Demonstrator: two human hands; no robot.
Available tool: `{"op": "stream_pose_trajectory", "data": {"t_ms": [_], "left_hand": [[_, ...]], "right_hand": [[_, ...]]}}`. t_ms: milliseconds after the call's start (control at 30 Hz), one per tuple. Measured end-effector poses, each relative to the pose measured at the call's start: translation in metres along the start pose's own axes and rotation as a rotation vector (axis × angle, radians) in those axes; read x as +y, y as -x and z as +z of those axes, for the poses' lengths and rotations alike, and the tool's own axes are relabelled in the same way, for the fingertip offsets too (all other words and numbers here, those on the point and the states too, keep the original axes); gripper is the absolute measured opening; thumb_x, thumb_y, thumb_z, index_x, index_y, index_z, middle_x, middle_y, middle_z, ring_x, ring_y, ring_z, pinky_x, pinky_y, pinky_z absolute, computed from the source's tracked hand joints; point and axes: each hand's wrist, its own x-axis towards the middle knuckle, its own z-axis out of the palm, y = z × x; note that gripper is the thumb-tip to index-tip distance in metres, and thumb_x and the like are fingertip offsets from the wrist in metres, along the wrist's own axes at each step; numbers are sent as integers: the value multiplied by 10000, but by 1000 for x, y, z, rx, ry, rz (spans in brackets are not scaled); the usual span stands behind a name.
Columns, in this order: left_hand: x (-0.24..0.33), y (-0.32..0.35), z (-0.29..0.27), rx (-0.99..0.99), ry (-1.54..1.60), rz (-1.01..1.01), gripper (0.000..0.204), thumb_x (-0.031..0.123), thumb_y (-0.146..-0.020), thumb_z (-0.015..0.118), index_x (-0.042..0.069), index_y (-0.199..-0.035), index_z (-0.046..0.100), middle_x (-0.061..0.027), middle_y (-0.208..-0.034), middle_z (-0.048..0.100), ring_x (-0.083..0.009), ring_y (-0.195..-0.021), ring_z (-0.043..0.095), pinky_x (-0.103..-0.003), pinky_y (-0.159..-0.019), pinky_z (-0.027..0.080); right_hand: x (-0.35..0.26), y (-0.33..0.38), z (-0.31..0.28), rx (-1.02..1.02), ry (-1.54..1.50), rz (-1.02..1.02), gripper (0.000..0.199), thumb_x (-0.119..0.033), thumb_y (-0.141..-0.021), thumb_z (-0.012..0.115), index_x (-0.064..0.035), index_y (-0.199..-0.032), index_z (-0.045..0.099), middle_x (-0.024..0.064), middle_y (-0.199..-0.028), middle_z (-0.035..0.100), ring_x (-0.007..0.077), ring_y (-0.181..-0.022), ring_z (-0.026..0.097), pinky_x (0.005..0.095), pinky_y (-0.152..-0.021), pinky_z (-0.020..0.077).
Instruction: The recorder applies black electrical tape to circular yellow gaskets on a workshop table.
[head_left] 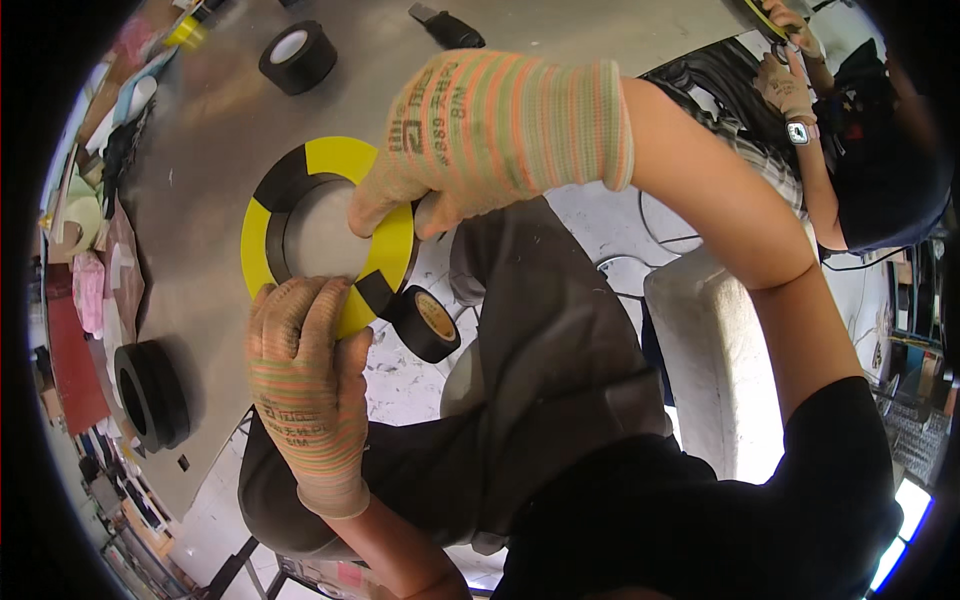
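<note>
Both gloved hands [470,130] hold a yellow-and-black ring [256,245], a black tape roll [418,335] beside its lower right edge.

Smooth, plastic-looking ring [256,245] — knitted cloth gloves [308,370] — dull, smooth tabletop [205,200].

The gloved left hand [308,385] curls, the gloved right hand [475,135] pinches, its elbow [785,270] bent.

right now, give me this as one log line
left hand: gripping near side of yellow-and-black ring | right hand: gripping its right side | black tape roll: strip reaching onto ring
</note>
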Motion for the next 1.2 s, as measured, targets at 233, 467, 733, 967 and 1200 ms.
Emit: {"op": "stream_pose_trajectory", "data": {"t_ms": [233,467,733,967,1200], "left_hand": [[1,-3,8,100,-74,85,391,256,-798,732,79,-1140,659,-78,-1113,596,-311,-1093,585,-493,-1026,477],[7,1,14,83,-31,27,465,209,-714,788,87,-1147,673,-66,-1121,608,-294,-1095,594,-479,-1023,488],[0,12,10,232,49,-9,449,177,-727,787,100,-1158,686,-64,-1119,610,-283,-1099,598,-500,-990,483],[28,4,14,-2,-277,55,342,306,-937,622,160,-1240,682,-6,-1183,601,-238,-1136,536,-516,-1116,326],[30,30,21,433,-79,-224,420,347,-1047,513,9,-1255,652,-149,-1187,589,-272,-1213,525,-387,-994,449]], "right_hand": [[17,-3,7,102,-2,-181,433,-306,-820,734,-243,-1247,699,54,-990,731,274,-938,686,399,-805,527],[-7,15,10,78,-116,-45,424,-321,-825,727,-191,-1225,677,106,-953,713,304,-954,671,431,-837,519],[-5,0,11,-162,-620,159,424,-286,-860,729,-170,-1263,673,112,-861,700,244,-730,685,386,-700,522],[-2,5,23,-9,-570,39,408,-280,-864,729,-190,-1259,681,95,-772,680,224,-642,658,365,-650,521],[-5,12,20,-32,-555,67,453,-325,-848,742,-182,-1273,675,113,-852,710,264,-773,691,381,-721,527]]}}
